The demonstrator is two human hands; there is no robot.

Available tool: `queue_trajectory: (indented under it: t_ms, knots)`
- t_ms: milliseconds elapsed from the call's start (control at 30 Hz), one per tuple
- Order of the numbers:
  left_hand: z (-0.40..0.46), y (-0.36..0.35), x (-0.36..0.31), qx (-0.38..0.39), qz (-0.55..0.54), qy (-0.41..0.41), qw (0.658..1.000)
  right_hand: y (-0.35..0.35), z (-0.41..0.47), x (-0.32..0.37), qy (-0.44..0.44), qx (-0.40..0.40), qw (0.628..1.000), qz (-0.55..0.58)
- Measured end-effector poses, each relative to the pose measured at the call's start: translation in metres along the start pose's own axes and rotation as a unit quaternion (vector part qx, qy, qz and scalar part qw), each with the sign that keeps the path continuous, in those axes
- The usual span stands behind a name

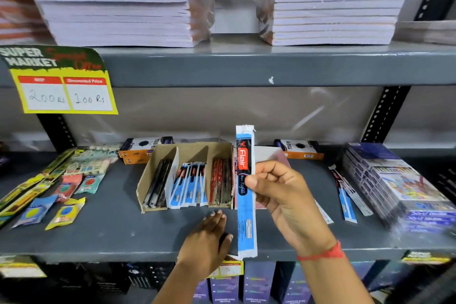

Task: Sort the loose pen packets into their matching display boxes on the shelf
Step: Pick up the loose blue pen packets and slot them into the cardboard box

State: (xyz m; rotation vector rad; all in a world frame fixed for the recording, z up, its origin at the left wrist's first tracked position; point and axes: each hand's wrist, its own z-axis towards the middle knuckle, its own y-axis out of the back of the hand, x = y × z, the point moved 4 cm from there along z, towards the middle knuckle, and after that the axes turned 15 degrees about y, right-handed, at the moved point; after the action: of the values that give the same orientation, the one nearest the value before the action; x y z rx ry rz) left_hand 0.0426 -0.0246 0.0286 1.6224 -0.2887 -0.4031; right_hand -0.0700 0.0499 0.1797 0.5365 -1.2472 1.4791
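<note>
- Gripping a blue "Flair" pen refill packet (245, 187) upright, the right hand (283, 195) has its thumb and fingers (265, 170) clamped on the packet's upper half, just in front of the display box.
- The left hand (207, 237) lies palm-down on the grey shelf (111, 229), fingers together and extended, holding nothing, near the packet's lower end.
- The cardboard display box (153, 175) has three compartments: dark packets on the left, blue-and-white packets (188, 185) in the middle, red packets (220, 182) on the right.
- More loose packets (345, 195) lie on the shelf to the right of the hand, beside a stack of wrapped books (394, 185).
- A yellow price tag (66, 86) hangs from the upper shelf at left.
- A red thread (323, 253) circles the right wrist.
</note>
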Motion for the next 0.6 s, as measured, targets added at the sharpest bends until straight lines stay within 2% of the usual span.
queue_trajectory:
  t_ms: [233, 367, 500, 600]
  knots:
    - [0.005, -0.008, 0.029, 0.004, -0.008, -0.018, 1.0, 0.003, 0.016, -0.04, -0.082, -0.015, 0.994, -0.065]
    - [0.007, -0.004, 0.059, -0.001, -0.019, 0.02, 1.0, -0.003, 0.032, -0.078, -0.132, -0.028, 0.986, -0.1]
    - [0.011, -0.004, 0.082, 0.005, -0.028, 0.025, 0.999, -0.019, 0.064, -0.116, -0.151, -0.052, 0.982, -0.104]
    - [0.012, -0.009, 0.079, -0.02, -0.03, 0.001, 0.999, -0.021, 0.092, -0.137, -0.166, -0.057, 0.972, -0.155]
